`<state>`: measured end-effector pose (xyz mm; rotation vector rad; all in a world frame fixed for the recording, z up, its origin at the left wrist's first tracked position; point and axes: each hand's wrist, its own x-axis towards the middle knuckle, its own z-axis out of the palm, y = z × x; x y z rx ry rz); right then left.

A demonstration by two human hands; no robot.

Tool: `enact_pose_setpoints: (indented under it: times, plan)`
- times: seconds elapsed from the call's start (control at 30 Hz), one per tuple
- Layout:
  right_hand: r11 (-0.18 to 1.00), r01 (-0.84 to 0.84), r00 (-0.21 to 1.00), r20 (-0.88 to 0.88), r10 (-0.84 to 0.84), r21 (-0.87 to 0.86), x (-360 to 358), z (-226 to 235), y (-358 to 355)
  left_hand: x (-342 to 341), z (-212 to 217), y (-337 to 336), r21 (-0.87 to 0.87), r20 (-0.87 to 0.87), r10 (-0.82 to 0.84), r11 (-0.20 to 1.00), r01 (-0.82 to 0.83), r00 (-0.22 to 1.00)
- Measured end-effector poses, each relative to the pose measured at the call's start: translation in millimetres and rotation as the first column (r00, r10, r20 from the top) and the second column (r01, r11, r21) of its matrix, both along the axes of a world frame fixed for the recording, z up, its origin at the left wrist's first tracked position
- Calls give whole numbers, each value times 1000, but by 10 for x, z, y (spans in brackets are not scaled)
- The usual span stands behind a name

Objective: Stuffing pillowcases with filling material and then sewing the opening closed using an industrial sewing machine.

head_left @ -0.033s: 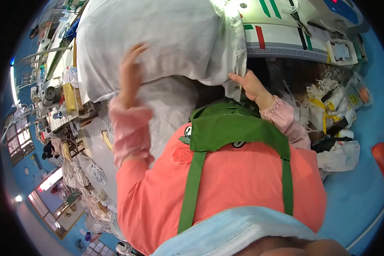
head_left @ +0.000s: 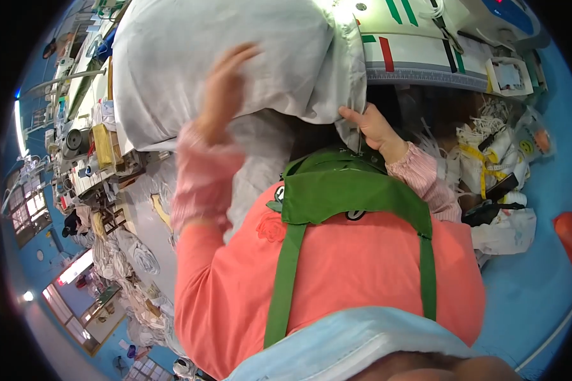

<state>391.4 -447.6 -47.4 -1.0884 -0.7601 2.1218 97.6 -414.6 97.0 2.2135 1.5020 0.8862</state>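
Left hand (head_left: 225, 89) lies spread on the grey fabric (head_left: 171, 70) — right hand (head_left: 372, 127) seemingly pinches its edge.

place: looks like a garment sewing workshop, factory-floor kind
main clue: white sewing table (head_left: 419, 60) with coloured tape marks, big grey cloth (head_left: 235, 57) piled on it
right of the table: heap of white scraps and yellow tape (head_left: 489, 159) on the blue floor (head_left: 534, 286)
left of the table: more cluttered workbenches (head_left: 82, 146), pale fabric bundles (head_left: 133, 260) below them
worker gear: green apron (head_left: 349, 190), sleeve covers
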Motion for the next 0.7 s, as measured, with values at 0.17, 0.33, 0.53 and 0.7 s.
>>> enact_pose_setpoints:
  times: [0.17, 0.33, 0.53, 0.7]
  plan:
    - [1000, -5, 1000, -16, 5, -28, -29, 96, -30, 777, -356, 1558, -78, -392, 76, 990, -116, 917]
    - [994, -34, 990, -139, 19, -107, 224, 139, 9, 801, -506, 1899, 12, -478, 201, 975, -222, 855]
    - [951, -224, 932, -333, 144, -213, 221, -60, 91, 287, -821, 2451, 145, -526, -242, 919, 367, 815]
    - [961, -238, 946, -256, 197, -143, -36, -67, 65, 263, -916, 2620, 283, -484, -207, 883, 376, 850]
